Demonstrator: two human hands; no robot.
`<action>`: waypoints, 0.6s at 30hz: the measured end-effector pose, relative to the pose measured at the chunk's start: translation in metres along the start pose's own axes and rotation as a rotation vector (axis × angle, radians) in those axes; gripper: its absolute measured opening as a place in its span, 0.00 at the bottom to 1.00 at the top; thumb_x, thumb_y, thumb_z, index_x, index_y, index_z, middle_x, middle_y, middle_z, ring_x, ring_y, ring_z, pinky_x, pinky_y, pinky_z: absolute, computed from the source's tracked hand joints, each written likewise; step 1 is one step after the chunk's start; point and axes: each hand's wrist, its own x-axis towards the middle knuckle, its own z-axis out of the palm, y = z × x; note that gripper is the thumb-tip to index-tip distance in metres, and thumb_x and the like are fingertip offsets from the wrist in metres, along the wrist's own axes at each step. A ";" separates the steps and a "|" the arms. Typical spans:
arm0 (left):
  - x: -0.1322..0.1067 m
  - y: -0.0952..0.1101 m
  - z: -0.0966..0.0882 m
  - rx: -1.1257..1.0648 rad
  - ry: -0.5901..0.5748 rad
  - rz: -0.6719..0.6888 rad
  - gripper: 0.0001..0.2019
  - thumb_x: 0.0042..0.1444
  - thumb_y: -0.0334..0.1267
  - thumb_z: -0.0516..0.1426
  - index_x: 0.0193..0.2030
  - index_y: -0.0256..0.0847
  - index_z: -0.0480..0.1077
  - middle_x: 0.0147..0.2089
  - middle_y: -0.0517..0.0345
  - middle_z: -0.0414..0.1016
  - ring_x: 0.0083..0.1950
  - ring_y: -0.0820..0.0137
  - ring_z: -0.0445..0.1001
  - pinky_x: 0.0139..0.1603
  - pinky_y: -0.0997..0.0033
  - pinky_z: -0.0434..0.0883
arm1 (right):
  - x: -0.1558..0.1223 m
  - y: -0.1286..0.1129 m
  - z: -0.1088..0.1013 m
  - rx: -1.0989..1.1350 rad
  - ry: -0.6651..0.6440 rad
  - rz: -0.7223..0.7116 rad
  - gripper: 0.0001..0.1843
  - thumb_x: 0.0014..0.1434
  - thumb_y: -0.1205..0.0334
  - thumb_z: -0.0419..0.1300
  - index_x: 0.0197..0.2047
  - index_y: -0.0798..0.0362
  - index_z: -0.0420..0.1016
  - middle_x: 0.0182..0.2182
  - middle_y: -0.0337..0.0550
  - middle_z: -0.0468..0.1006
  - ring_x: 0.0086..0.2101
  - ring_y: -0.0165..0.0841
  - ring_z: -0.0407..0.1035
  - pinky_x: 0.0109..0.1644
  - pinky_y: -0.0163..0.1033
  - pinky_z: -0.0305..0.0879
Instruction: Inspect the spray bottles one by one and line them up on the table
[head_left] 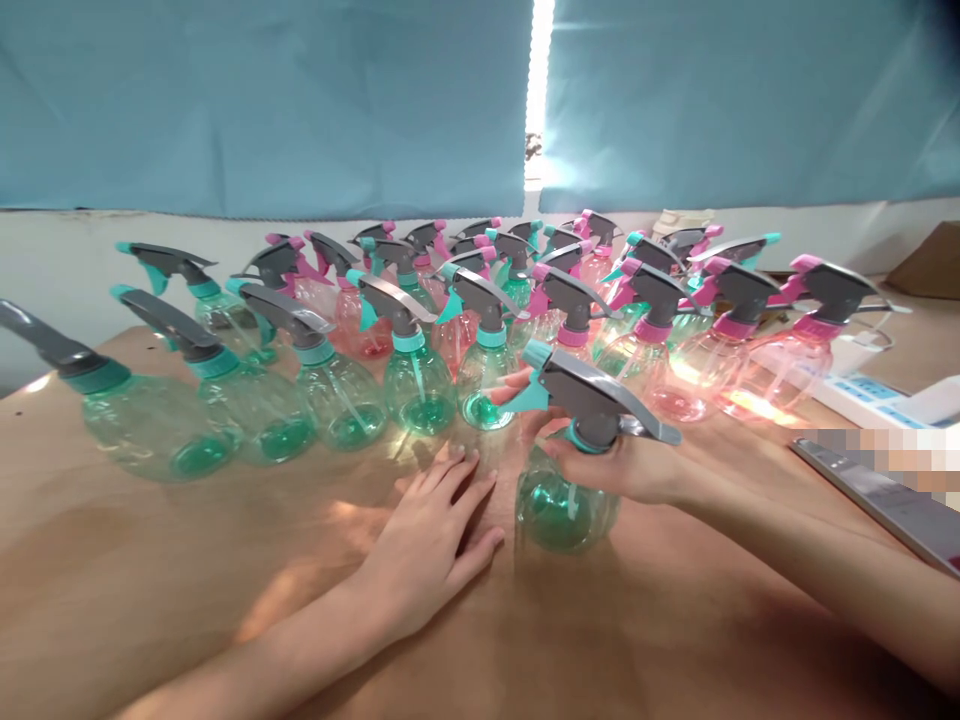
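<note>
My right hand [600, 462] is wrapped round the neck of a green spray bottle [564, 510] with a grey and turquoise trigger head. This bottle stands upright, or nearly so, in front of the others; whether its base touches the table cannot be told. Flat on the wooden table [300, 540], palm down with fingers stretched out, lies my left hand [431, 535]. It holds nothing and is a little left of the gripped bottle. Just beyond its fingertips stand two more green spray bottles, one [420, 390] to the left and another [487, 385] to the right.
Several green bottles [341, 400] line the left, with pink bottles [780, 365] at the right and mixed rows behind. A white power strip [877, 400] and a grey flat device [862, 490] lie at the right. Blue curtains [262, 110] hang behind the table.
</note>
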 end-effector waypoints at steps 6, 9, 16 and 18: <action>0.001 0.001 -0.001 0.012 0.000 0.004 0.24 0.67 0.49 0.50 0.63 0.37 0.65 0.67 0.43 0.62 0.69 0.50 0.57 0.63 0.46 0.62 | -0.002 0.003 0.000 -0.020 0.024 0.023 0.32 0.47 0.76 0.53 0.55 0.45 0.70 0.39 0.38 0.81 0.35 0.33 0.76 0.42 0.41 0.74; 0.002 0.001 -0.001 0.010 -0.001 0.000 0.24 0.67 0.49 0.50 0.64 0.37 0.64 0.67 0.44 0.62 0.69 0.50 0.57 0.63 0.45 0.61 | -0.001 0.000 -0.001 -0.064 0.050 0.033 0.31 0.46 0.74 0.53 0.53 0.45 0.72 0.37 0.38 0.81 0.33 0.33 0.76 0.42 0.42 0.74; 0.002 0.001 -0.002 -0.009 -0.011 -0.007 0.24 0.66 0.48 0.51 0.63 0.38 0.65 0.67 0.44 0.62 0.69 0.50 0.57 0.63 0.45 0.61 | 0.004 -0.017 -0.001 0.026 -0.017 0.058 0.28 0.42 0.74 0.50 0.46 0.46 0.74 0.32 0.34 0.80 0.31 0.30 0.75 0.40 0.38 0.73; 0.002 0.002 -0.002 -0.010 -0.010 -0.009 0.24 0.66 0.48 0.51 0.63 0.38 0.65 0.67 0.43 0.62 0.68 0.49 0.57 0.63 0.45 0.61 | 0.005 -0.019 0.000 0.049 -0.011 0.046 0.26 0.42 0.73 0.50 0.43 0.45 0.74 0.30 0.33 0.79 0.32 0.31 0.75 0.42 0.38 0.73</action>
